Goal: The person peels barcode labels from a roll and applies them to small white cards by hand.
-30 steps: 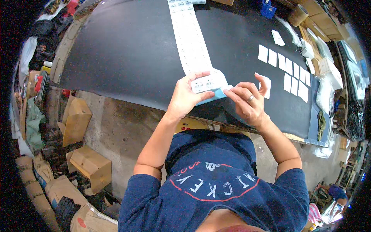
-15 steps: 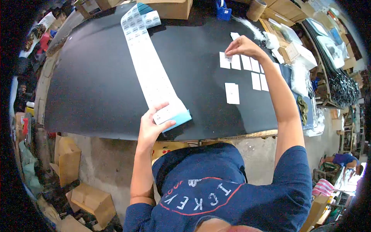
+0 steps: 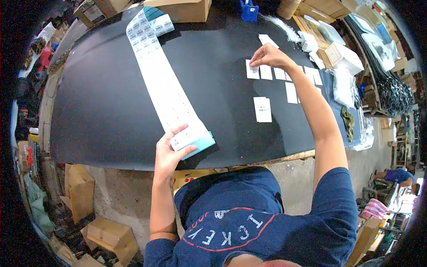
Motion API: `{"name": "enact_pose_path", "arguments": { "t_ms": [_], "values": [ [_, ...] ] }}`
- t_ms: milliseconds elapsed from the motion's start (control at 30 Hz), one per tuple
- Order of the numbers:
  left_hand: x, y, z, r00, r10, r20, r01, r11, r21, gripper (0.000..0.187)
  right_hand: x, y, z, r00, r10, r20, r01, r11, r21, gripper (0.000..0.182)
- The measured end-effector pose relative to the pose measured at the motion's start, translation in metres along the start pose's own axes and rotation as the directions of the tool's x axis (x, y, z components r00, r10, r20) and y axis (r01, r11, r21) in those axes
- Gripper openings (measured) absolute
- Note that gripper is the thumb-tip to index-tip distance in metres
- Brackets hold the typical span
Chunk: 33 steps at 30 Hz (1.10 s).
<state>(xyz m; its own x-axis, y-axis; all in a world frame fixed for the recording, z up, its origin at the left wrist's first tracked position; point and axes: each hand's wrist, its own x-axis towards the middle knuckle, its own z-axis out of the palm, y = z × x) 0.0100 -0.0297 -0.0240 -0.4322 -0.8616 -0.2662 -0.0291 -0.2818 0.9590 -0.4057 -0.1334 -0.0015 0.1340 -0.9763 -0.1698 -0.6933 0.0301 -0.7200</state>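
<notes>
My left hand [image 3: 171, 151] grips the near end of a long label strip [image 3: 162, 80], its blue-green backing folded under at the table's front edge. The strip runs back across the black table and curls over at its far end. My right hand [image 3: 269, 57] is pinched on a small printed label [image 3: 254, 69], over a white card [image 3: 251, 74] at the left end of a row. More white cards [image 3: 266, 72] lie to the right, partly hidden by my forearm. A separate small stack of cards [image 3: 263, 110] lies nearer me, its top one bearing a printed label.
Along the back stand a cardboard box [image 3: 187, 11], a blue holder [image 3: 249, 12] and a brown roll [image 3: 286, 8]. Plastic bags [image 3: 344, 86] and a white box [image 3: 344, 58] lie at the right. Another person [image 3: 398, 175] is at the far right.
The view has shifted slightly, so the table items appear further left. The label at my right fingertips now lies flatter over the leftmost card. My left hand keeps its hold on the strip.
</notes>
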Motion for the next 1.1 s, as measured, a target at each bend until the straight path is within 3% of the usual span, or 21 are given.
{"name": "enact_pose_path", "arguments": {
  "t_ms": [533, 633, 700, 900, 967, 1100],
  "values": [
    [-0.001, 0.001, 0.001, 1.000, -0.013, -0.003, 0.013, 1.000, -0.018, 0.065, 0.002, 0.017, 0.021, 0.977, -0.147, -0.153, 0.124, 0.981, -0.148, 0.021],
    [0.001, -0.004, -0.002, 1.000, 0.020, 0.012, -0.019, 1.000, -0.025, 0.062, -0.008, 0.016, 0.024, 0.887, -0.373, -0.272, 0.269, 0.896, -0.353, 0.016],
    [-0.001, -0.002, -0.001, 1.000, 0.016, 0.009, -0.016, 1.000, -0.002, 0.062, -0.029, -0.012, 0.019, 0.908, -0.304, -0.286, 0.231, 0.937, -0.263, 0.015],
    [-0.001, -0.001, -0.002, 0.999, 0.036, 0.016, -0.036, 0.999, -0.004, 0.062, -0.089, -0.044, 0.030, 0.951, -0.309, -0.029, 0.295, 0.928, -0.229, 0.011],
    [0.000, -0.002, -0.002, 0.999, 0.039, 0.019, -0.039, 0.999, -0.004, 0.062, -0.103, -0.047, 0.045, 0.983, -0.181, -0.025, 0.169, 0.952, -0.254, 0.010],
    [-0.001, 0.000, -0.001, 1.000, 0.021, 0.022, -0.021, 1.000, -0.014, 0.062, -0.109, -0.039, 0.062, 0.968, -0.228, -0.108, 0.199, 0.953, -0.230, 0.009]
  ]
}}
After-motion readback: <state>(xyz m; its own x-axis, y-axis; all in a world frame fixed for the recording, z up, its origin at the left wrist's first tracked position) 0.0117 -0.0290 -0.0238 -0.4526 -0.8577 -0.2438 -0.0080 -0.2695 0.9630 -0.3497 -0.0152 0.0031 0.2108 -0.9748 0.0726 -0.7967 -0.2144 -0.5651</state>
